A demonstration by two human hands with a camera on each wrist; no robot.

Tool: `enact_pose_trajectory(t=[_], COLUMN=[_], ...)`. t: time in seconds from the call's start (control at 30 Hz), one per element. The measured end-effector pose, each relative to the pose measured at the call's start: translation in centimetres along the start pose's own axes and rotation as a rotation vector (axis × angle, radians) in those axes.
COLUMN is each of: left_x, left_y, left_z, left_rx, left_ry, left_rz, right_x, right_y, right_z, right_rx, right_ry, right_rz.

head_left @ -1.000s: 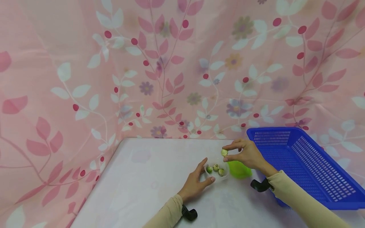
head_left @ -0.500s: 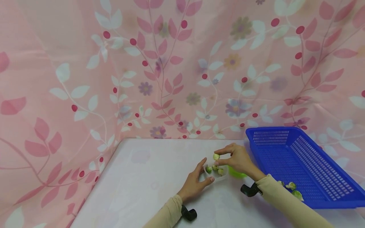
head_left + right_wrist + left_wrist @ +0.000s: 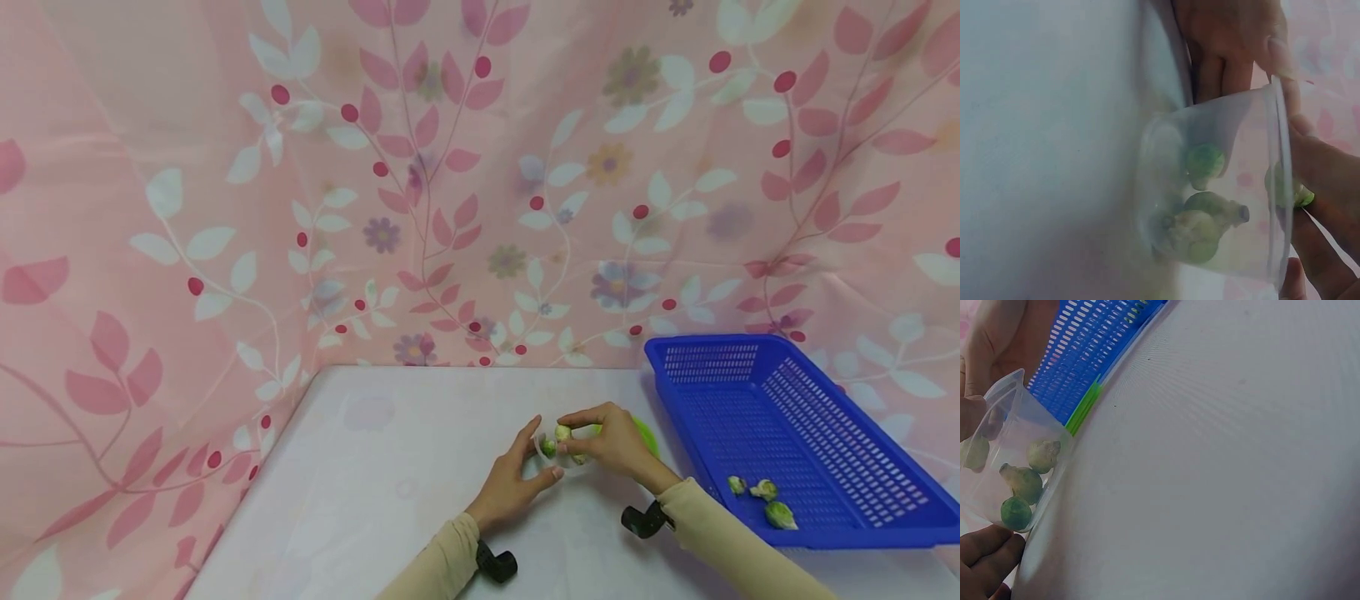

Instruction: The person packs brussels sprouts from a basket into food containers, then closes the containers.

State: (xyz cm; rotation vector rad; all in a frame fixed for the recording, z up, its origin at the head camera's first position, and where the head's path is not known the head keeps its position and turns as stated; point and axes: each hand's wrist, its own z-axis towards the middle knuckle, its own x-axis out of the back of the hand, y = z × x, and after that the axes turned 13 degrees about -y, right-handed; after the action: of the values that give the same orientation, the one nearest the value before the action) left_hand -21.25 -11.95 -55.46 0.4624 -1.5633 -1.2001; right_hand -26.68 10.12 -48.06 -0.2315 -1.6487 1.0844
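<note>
My right hand [image 3: 615, 442] pinches a Brussels sprout [image 3: 563, 432] between thumb and fingertips, at the mouth of a clear plastic tub [image 3: 1235, 115]. Through the rim in the right wrist view, part of that held sprout [image 3: 1304, 197] shows. Several more sprouts lie at the tub's bottom, among them a greener sprout [image 3: 1016, 513] in the left wrist view. My left hand [image 3: 513, 482] holds the tub from its left side, thumb in front and fingers behind. From the head view, the right hand hides much of the tub.
Right of the tub stands a blue perforated basket [image 3: 750, 417], with a few sprouts [image 3: 765, 490] in its near corner. A lime-green dish [image 3: 647, 437] sits partly behind my right hand. Beneath everything is a white table [image 3: 375, 467], backed by a pink floral curtain [image 3: 450, 167].
My right hand has come left and down with the sprout, from above the green dish to the tub's mouth. The left hand keeps its place. Sprouts in the basket have come into view.
</note>
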Motion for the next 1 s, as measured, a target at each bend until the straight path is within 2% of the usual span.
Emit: enact_pose_trajectory(t=[0.23,0.57,0.7,1.0], left_x=[0.0,0.0,0.1,0.1], left_y=[0.0,0.2,0.1,0.0], left_z=[0.0,0.0,0.0,0.1], left_rx=[0.017,0.019,0.017,0.015], left_ry=[0.003,-0.005,-0.003,0.007], left_rz=[-0.004,-0.003,-0.005,0.0], right_x=[-0.8,-1.5,-1.3,-1.1], right_y=[0.8,0.8,0.8,0.8], right_z=[0.5,0.7,0.9,1.4], right_rx=[0.075,0.135,0.158,0.151], right_ry=[0.011,0.042,0.036,-0.006], right_rz=[-0.08,-0.214,-0.234,-0.244])
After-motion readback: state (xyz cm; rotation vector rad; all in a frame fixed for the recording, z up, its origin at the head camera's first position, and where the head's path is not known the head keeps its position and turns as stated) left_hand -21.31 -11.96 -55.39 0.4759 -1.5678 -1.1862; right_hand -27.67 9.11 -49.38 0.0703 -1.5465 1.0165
